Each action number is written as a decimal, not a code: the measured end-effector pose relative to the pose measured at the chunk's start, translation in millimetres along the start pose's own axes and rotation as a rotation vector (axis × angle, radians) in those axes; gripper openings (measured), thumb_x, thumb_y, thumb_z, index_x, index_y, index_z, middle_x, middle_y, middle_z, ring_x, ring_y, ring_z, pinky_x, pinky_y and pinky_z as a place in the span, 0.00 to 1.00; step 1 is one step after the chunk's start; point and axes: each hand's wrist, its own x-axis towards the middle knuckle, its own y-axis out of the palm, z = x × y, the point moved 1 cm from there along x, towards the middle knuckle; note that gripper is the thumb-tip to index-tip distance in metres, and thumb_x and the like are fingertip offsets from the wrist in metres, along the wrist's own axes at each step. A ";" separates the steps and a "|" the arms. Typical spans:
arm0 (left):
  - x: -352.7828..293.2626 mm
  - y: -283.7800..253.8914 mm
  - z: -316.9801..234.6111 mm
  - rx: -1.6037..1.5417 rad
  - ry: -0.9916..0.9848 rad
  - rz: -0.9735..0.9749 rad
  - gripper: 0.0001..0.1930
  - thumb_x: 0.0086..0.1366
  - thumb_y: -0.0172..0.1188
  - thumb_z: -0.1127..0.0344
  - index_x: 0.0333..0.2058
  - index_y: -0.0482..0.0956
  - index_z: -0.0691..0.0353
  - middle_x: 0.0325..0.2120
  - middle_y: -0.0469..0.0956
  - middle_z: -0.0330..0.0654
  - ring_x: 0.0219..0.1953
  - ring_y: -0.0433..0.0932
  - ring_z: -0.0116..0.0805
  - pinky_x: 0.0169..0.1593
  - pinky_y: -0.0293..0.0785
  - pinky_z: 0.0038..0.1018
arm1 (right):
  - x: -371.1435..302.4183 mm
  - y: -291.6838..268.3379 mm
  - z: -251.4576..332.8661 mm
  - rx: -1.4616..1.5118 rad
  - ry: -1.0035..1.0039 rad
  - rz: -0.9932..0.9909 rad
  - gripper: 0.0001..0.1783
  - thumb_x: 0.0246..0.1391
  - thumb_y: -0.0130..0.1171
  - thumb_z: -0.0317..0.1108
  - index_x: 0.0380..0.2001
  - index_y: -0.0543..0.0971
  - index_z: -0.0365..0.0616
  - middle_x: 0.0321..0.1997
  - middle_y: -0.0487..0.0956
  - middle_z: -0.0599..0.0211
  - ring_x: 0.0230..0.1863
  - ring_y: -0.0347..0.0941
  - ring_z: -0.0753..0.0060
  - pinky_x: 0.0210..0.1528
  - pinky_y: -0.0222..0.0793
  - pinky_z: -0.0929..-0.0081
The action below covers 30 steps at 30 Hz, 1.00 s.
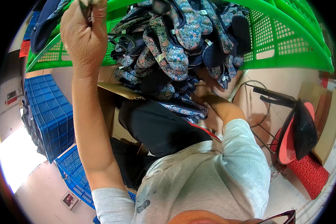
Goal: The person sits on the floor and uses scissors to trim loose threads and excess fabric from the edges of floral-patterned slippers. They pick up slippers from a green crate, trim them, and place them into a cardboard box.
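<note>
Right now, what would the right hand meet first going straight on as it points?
Probably the slippers: the right hand points into their pile, though depth and which one comes first are unclear.

The upper edge is cutting off the fingertips of the left hand, and the dark thing between its fingers is showing too little to identify. The pile of floral slippers is hiding the fingers of the right hand, concealing whether it is gripping anything. White labels are appearing too small to read. The lower edge is cropping the glasses, while glare is washing out a bright opening.
</note>
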 end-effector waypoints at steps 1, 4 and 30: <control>5.0 3.6 -0.9 -0.005 0.034 -0.002 0.13 0.71 0.57 0.58 0.32 0.74 0.62 0.21 0.65 0.30 0.26 0.61 0.20 0.30 0.58 0.21 | 0.0 16.4 -9.1 0.058 0.069 0.002 0.23 0.43 0.64 0.47 0.42 0.82 0.47 0.50 0.78 0.52 0.53 0.73 0.53 0.57 0.68 0.66; 15.8 8.8 -1.3 0.151 0.180 -0.035 0.15 0.70 0.57 0.58 0.28 0.72 0.62 0.19 0.63 0.39 0.24 0.63 0.33 0.31 0.61 0.28 | 2.0 41.7 -19.9 0.187 0.193 0.039 0.26 0.40 0.64 0.48 0.43 0.83 0.44 0.50 0.78 0.50 0.51 0.75 0.52 0.56 0.69 0.62; 12.4 -9.5 -8.7 0.215 0.168 -0.136 0.12 0.64 0.60 0.56 0.30 0.78 0.60 0.24 0.70 0.40 0.31 0.72 0.45 0.36 0.66 0.39 | -58.3 -324.5 77.6 0.406 0.078 -0.279 0.42 0.38 0.71 0.42 0.57 0.72 0.29 0.53 0.79 0.49 0.54 0.74 0.59 0.56 0.68 0.70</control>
